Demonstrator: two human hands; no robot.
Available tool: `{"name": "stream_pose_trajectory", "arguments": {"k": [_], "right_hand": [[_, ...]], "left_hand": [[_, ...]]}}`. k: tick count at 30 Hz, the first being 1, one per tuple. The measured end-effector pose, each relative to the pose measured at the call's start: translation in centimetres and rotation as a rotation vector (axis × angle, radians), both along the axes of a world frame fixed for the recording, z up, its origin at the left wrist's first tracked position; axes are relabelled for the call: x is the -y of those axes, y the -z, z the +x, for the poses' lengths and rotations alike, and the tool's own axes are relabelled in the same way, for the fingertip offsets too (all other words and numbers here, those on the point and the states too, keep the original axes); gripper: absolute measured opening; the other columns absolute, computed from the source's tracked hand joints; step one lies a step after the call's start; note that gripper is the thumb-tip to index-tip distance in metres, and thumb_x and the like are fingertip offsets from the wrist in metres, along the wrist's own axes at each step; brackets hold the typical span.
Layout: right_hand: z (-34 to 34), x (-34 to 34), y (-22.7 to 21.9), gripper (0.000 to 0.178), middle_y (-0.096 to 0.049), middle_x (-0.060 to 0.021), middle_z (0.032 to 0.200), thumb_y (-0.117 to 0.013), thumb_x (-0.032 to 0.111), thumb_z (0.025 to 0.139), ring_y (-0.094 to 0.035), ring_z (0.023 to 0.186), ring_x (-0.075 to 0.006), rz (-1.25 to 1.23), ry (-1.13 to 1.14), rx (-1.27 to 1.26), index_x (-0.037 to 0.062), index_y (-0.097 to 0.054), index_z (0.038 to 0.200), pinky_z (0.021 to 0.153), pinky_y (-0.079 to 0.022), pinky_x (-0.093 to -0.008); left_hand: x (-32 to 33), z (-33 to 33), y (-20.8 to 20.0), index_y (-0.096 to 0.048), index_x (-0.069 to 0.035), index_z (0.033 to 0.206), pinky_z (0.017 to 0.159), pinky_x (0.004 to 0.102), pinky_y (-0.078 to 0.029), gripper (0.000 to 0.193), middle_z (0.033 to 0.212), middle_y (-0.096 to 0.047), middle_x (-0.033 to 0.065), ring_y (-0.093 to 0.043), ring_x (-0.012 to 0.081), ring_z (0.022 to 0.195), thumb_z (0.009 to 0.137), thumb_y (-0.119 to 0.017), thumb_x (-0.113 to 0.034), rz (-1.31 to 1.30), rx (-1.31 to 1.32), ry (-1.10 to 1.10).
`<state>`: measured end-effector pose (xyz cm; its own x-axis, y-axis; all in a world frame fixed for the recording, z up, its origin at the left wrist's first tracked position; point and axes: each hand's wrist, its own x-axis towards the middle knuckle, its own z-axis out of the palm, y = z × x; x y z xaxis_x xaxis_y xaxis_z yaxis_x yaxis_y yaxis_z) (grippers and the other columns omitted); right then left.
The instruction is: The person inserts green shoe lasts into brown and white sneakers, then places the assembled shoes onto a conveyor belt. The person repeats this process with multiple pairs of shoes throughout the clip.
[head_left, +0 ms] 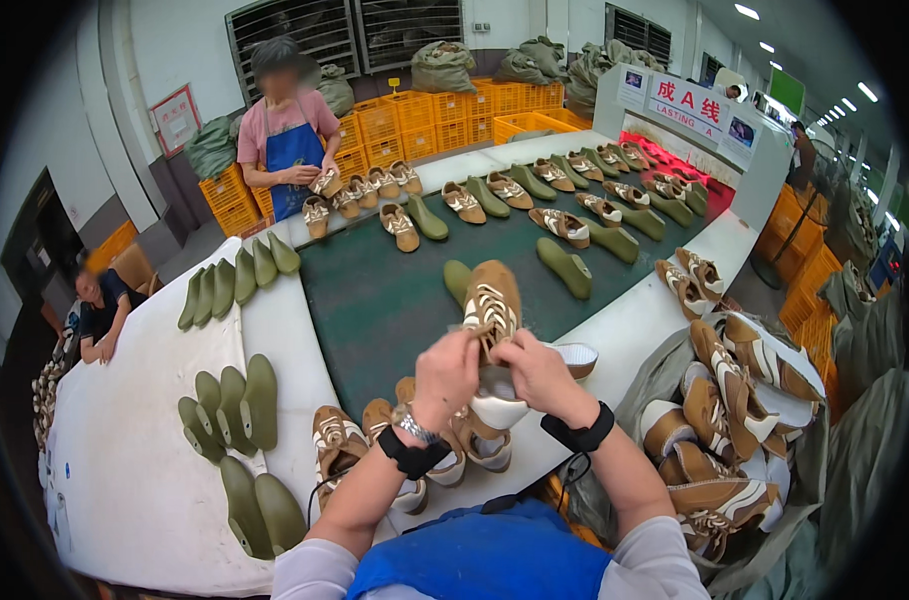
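Observation:
In front of me, over the near edge of the green conveyor belt, is a brown sneaker with white stripes, its toe pointing away. My left hand is closed at its tongue, fingers pinching the shoelaces. My right hand pinches the laces from the other side. The sneaker's pale heel faces me between my wrists. Below my left forearm stand several more brown sneakers along the near white ledge. A green shoe last lies just beyond the held shoe, partly hidden by it.
Green shoe lasts stand on the white table at left. More shoes and lasts lie on the belt. A sack full of sneakers is at my right. Across the belt, a co-worker handles a shoe. Orange crates line the wall.

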<state>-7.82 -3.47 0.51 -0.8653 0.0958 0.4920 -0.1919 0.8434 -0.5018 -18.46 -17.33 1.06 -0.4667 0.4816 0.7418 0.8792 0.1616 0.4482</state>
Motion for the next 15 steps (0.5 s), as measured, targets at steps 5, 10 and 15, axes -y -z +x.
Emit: {"name": "stream_pose_trajectory", "arguments": {"k": [5, 10, 15], "right_hand": [[-1.0, 0.4, 0.5, 0.028, -0.053, -0.0125, 0.090, -0.055, 0.004, 0.084, -0.058, 0.080, -0.0354, -0.052, -0.033, 0.074, 0.0162, -0.062, 0.108, 0.066, -0.048, -0.0415], [-3.5, -0.3, -0.5, 0.036, -0.059, -0.0075, 0.101, -0.066, 0.029, 0.082, -0.062, 0.081, -0.0300, 0.041, 0.003, -0.065, 0.0145, -0.061, 0.115, 0.069, -0.051, -0.0387], [-9.7, -3.7, 2.0, 0.031, -0.066, -0.0121, 0.092, -0.069, 0.029, 0.078, -0.064, 0.085, -0.0340, 0.121, -0.103, 0.326, 0.0139, -0.062, 0.104, 0.074, -0.051, -0.0438]], "left_hand": [[0.1, -3.8, 1.6, -0.062, -0.003, 0.092, 0.062, 0.0443, -0.050, 0.015, 0.083, -0.065, 0.0187, -0.062, 0.0383, 0.074, 0.088, -0.055, -0.015, -0.135, 0.210, -0.095], [0.1, -6.4, 3.1, -0.062, -0.001, 0.098, 0.065, 0.0459, -0.051, 0.018, 0.081, -0.065, 0.0192, -0.063, 0.0384, 0.075, 0.086, -0.058, -0.014, -0.266, 0.132, -0.271], [-1.2, -8.9, 3.5, -0.057, -0.001, 0.107, 0.069, 0.0461, -0.051, 0.025, 0.091, -0.064, 0.0191, -0.062, 0.0374, 0.082, 0.086, -0.061, -0.015, -0.247, 0.170, -0.147]]}}
